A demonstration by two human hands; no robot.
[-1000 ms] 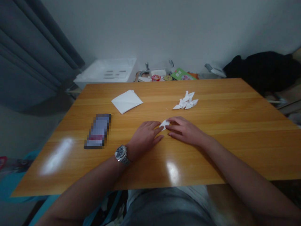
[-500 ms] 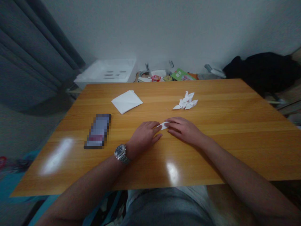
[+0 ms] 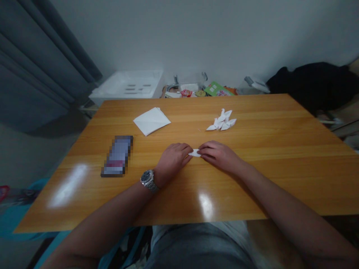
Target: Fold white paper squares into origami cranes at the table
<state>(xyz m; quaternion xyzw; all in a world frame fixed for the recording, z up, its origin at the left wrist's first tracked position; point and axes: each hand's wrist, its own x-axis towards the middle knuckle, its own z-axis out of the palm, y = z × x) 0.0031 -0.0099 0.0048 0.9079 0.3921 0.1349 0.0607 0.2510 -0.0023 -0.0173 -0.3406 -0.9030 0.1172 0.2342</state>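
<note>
A small folded piece of white paper [image 3: 195,152] lies between my two hands, low over the middle of the table. My left hand [image 3: 174,160], with a metal watch [image 3: 148,180] on its wrist, pinches the paper's left end. The right end is gripped by the closed fingers of my right hand [image 3: 218,154]. Both ends of the paper are hidden under the fingertips. Beyond my right hand, several white origami cranes [image 3: 223,121] sit clustered together. A stack of white paper sheets [image 3: 152,121] rests farther back on the left.
The wooden table [image 3: 269,149] spans the view. A phone [image 3: 117,156], blurred out, lies left of my left hand. Behind the far edge stand a white foam box [image 3: 130,84] and assorted items, including a green packet [image 3: 217,89]. Dark cloth [image 3: 311,86] hangs at the right.
The folded paper has turned to lie more level and shifted slightly toward me. My left thumb has drawn in against the fingers, and the right hand's fingers have closed up.
</note>
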